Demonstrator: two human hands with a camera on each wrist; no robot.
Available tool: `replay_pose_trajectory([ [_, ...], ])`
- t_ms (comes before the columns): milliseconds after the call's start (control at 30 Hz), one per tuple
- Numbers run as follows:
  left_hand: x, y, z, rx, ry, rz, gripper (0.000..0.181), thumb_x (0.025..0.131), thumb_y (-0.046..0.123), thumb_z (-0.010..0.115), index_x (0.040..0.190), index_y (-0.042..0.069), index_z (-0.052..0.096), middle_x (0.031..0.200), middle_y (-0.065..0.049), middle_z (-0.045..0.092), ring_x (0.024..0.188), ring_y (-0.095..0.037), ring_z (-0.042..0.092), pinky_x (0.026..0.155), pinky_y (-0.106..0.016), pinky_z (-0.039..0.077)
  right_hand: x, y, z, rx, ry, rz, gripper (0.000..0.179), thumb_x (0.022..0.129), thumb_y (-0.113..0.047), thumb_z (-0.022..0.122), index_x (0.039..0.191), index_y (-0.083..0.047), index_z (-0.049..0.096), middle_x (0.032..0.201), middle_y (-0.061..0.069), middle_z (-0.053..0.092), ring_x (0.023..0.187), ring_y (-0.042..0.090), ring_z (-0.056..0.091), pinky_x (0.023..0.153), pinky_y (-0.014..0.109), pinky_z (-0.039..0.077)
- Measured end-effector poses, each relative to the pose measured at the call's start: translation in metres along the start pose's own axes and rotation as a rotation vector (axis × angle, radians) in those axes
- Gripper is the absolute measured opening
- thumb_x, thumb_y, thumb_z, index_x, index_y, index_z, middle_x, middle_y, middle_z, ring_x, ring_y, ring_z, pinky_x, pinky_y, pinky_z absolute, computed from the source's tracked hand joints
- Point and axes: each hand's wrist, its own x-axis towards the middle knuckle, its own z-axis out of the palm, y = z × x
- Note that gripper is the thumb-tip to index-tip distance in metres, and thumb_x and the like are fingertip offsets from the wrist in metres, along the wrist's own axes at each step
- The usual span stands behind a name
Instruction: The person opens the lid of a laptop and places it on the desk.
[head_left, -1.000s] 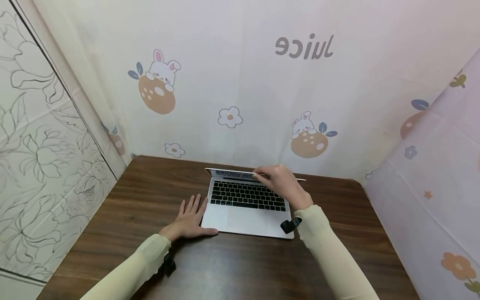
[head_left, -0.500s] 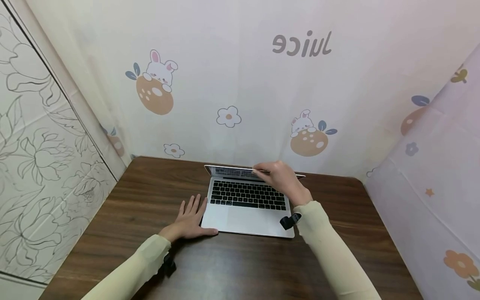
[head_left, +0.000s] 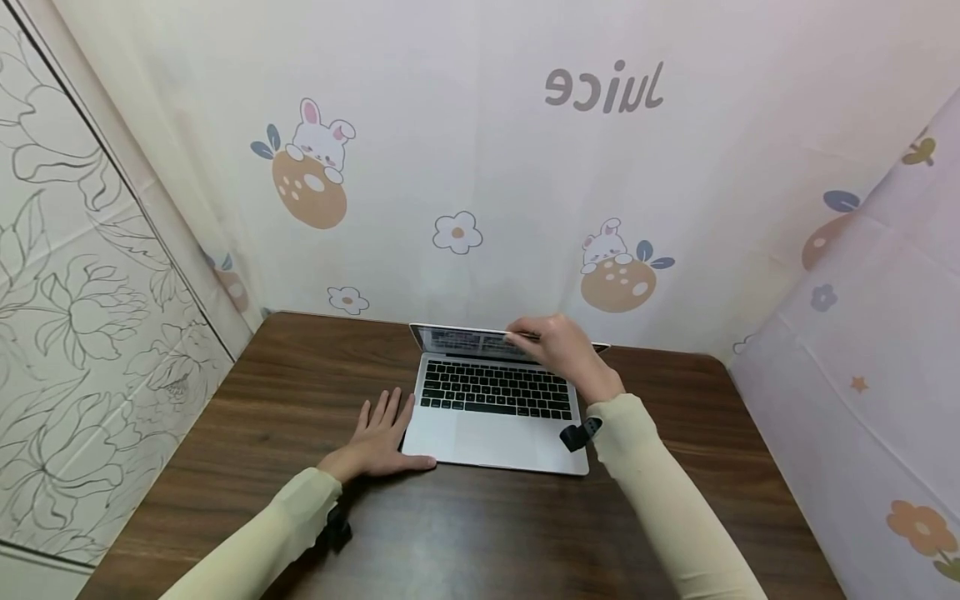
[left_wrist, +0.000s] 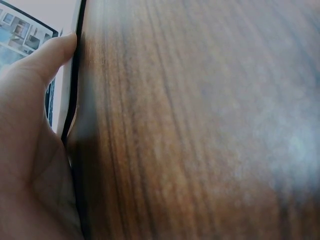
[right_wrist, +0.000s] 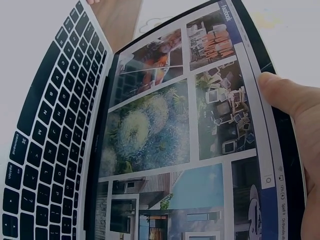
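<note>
A silver laptop (head_left: 480, 437) with black keys sits on the wooden table, its lid raised. My right hand (head_left: 562, 346) pinches the lid's top edge right of its middle, thumb on the screen side. In the right wrist view, the lit screen (right_wrist: 150, 125) shows a page of pictures beside the keyboard (right_wrist: 55, 115), and the thumb (right_wrist: 285, 95) presses on the bezel. My left hand (head_left: 375, 446) lies with spread, straight fingers at the laptop's front left corner. Its thumb (left_wrist: 55, 55) reaches along the front edge in the left wrist view. From the head, the lid hides its own back.
Dark brown table (head_left: 300, 367) surface surrounds the laptop on both sides and in front. A pale printed curtain (head_left: 465, 167) hangs right behind the table's back edge. More patterned cloth (head_left: 885, 375) borders the right side, and a flower-patterned panel (head_left: 90, 308) the left.
The lid has tilted further up and back, so more of the screen shows. My right hand has risen slightly with it. My left hand has stayed in place.
</note>
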Motion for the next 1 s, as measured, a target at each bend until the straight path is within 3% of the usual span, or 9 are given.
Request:
replay_pose_trajectory([
  [133,0.001,0.001,-0.002,-0.004,-0.006,0.000,0.130,0.076,0.092,0.054,0.167,0.019,-0.003,0.173,-0.014,-0.011,0.160,-0.036,-0.014,0.123,-0.063,-0.012,0.001,0.001,-0.001,-0.004,0.000,0.014,0.019,0.099,-0.023,0.070,0.110,-0.010,0.079,0.101,0.008,0.080,0.081,0.020,0.077,0.074,0.039,0.062],
  [333,0.003,0.001,-0.001,0.018,-0.024,-0.007,0.130,0.075,0.095,0.051,0.166,0.022,-0.007,0.173,-0.012,-0.014,0.159,-0.034,-0.016,0.123,-0.062,-0.013,0.003,0.002,-0.002,0.031,-0.017,0.068,0.017,0.099,-0.023,0.071,0.112,-0.012,0.074,0.104,0.008,0.080,0.088,0.023,0.078,0.076,0.041,0.062],
  [1000,0.002,-0.003,0.004,0.022,0.017,-0.002,0.132,0.072,0.100,0.046,0.167,0.022,-0.004,0.173,-0.013,-0.009,0.160,-0.035,-0.012,0.124,-0.064,-0.009,0.015,0.006,-0.005,0.074,-0.038,0.107,0.012,0.099,-0.025,0.071,0.104,-0.014,0.070,0.102,0.007,0.080,0.091,0.023,0.077,0.079,0.043,0.062],
])
